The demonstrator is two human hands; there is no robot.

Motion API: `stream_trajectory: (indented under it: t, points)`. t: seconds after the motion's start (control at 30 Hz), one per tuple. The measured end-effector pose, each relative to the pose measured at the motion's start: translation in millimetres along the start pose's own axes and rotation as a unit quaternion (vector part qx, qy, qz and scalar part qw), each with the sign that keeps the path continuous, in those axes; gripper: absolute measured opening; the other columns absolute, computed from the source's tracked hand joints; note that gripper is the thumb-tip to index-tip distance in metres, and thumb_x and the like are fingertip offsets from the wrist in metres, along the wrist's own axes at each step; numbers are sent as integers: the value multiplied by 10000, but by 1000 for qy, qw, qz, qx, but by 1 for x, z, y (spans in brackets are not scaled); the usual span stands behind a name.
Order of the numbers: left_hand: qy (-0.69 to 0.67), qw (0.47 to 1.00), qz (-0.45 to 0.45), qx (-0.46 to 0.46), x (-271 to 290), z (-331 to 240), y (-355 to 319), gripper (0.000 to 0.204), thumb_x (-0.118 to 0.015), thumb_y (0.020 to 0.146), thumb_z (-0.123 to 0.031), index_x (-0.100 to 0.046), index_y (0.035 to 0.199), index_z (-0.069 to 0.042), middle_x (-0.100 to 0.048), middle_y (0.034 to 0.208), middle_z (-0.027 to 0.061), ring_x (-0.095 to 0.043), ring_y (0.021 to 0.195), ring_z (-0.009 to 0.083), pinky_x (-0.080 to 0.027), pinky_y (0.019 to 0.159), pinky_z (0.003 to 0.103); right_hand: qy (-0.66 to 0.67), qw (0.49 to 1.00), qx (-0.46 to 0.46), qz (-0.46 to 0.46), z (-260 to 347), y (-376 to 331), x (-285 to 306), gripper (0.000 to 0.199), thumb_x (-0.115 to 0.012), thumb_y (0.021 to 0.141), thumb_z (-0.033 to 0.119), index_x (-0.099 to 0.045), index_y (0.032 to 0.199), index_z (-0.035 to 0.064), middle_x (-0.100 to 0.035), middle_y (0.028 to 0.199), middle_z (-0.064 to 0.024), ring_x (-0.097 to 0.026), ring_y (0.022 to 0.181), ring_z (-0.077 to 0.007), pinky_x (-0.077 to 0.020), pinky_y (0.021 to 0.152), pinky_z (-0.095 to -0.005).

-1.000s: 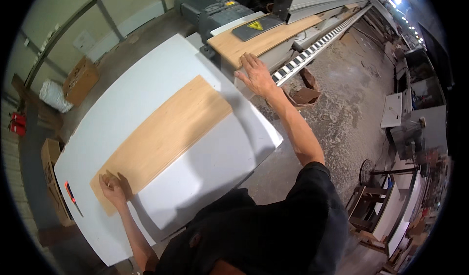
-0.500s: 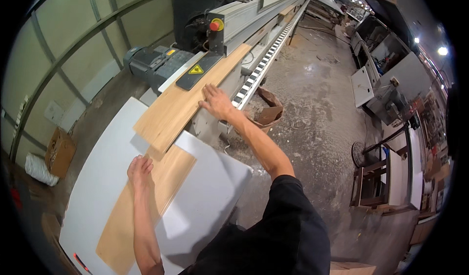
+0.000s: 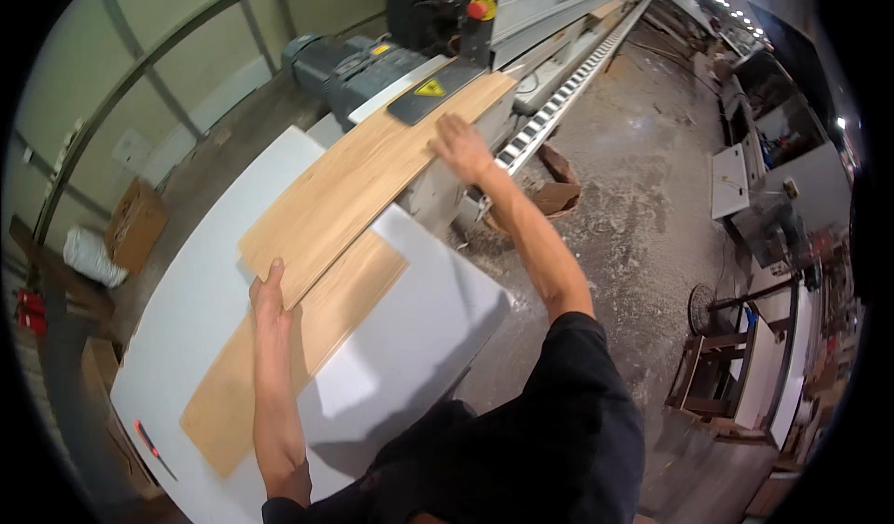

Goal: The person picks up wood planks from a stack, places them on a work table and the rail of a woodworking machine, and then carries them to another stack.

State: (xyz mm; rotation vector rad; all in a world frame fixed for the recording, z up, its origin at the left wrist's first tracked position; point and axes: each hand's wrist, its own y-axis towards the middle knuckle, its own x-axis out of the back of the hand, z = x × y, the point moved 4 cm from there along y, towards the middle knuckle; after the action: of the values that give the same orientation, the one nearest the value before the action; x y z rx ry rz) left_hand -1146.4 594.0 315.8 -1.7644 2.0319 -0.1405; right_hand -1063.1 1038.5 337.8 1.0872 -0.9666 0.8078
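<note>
A light wood-grain plank (image 3: 335,184) slants from the white table up onto a machine bed, under a dark guard plate (image 3: 433,91) with a yellow warning triangle. At its near end my left hand (image 3: 270,296) is closed on the plank, thumb on top and the other fingers hidden below. My right hand (image 3: 461,147) lies over the right edge near the guard plate, fingers extended on the wood. Partly under the held plank, a second similar plank (image 3: 223,403) rests on the white table (image 3: 410,324).
A red stop button (image 3: 481,8) sits at the machine's near end, with a grey motor (image 3: 354,72) left of it. A ridged conveyor strip (image 3: 559,105) runs away to the right. A red-handled tool (image 3: 147,440) lies at the table's left. A cardboard box (image 3: 138,226) stands on the floor.
The upper plank has come back toward me, with more of its length outside the guard plate. My left hand has taken hold of its near end. The view has shifted.
</note>
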Motion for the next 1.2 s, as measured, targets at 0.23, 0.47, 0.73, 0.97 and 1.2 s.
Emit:
stream_trajectory:
  t: [0.23, 0.47, 0.73, 0.97, 1.2]
  points:
    - [-13, 999, -37, 10, 66, -26, -80, 592, -697, 846, -126, -398, 1330, 38, -519, 1277, 133, -502, 1168, 266, -433, 975, 410, -15, 995, -95, -24, -38, 21, 2, 648, -423, 940, 487, -427, 1365, -3, -366, 1449, -213, -302, 1368, -344, -261, 1116, -442]
    - [82, 985, -154, -9, 200, -27, -137, 690, -764, 798, -290, -421, 1308, 22, -558, 1190, 183, -583, 1045, 267, -529, 817, 393, 143, 986, -80, 11, -21, 32, -3, 547, -459, 936, 447, -621, 803, -58, -596, 693, -266, -616, 729, -424, -452, 677, -462]
    - [236, 933, -268, -35, 332, -51, -212, 606, -765, 791, -397, -588, 1134, 70, -658, 995, 123, -628, 875, 173, -501, 776, 301, 234, 965, -89, 72, 125, -64, 25, 400, -557, 902, 346, -632, 817, -37, -592, 732, -289, -588, 746, -469, -464, 669, -492]
    - [528, 791, -305, -51, 409, -83, -202, 685, -713, 814, -413, -539, 1232, 101, -646, 983, 189, -597, 804, 187, -490, 744, 314, 171, 983, 64, 30, 173, -89, -3, 308, -604, 872, 251, -661, 965, -37, -626, 876, -256, -539, 894, -435, -433, 841, -472]
    - [433, 815, -377, -79, 419, -11, -180, 774, -685, 795, -522, -537, 1218, 110, -619, 1124, 252, -582, 1076, 294, -437, 929, 363, 244, 968, -8, 60, 177, -99, -27, 481, -562, 892, 203, -473, 1259, -95, -591, 958, -298, -540, 932, -439, -436, 835, -484]
